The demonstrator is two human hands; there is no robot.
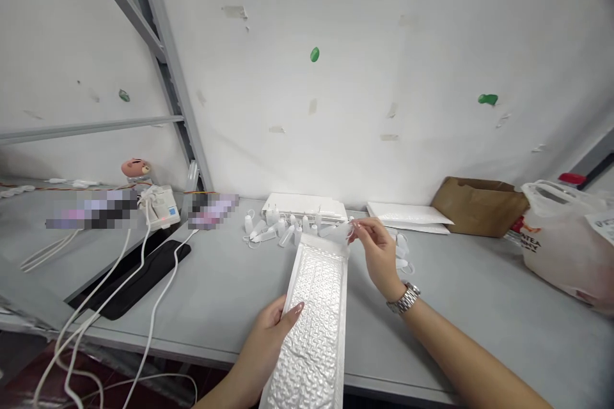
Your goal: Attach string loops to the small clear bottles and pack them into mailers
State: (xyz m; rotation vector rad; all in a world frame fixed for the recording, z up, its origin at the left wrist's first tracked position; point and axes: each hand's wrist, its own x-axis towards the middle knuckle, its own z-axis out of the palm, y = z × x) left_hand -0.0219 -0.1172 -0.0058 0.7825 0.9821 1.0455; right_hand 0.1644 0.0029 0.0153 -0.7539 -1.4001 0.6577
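Note:
My left hand (273,332) is closed on the left edge of a long white bubble mailer (314,319), thumb on its shiny, embossed face. The mailer tilts over the table's front edge, its upper end pointing towards the wall. At its top right corner my right hand (377,252), with a metal watch (403,298) on the wrist, has thumb and fingers pinched together. A thin translucent white piece (343,231) shows at those fingertips; whether it is a strip or a small bottle I cannot tell. Behind the mailer lie several small white bottles (268,230) with loops.
A white stack (307,206) and white mailers (407,214) lie along the wall. Right of them stand a brown paper bag (474,204) and a plastic bag (561,249). On the left are a power strip (160,208), white cables (153,313) and a black flat object (144,278).

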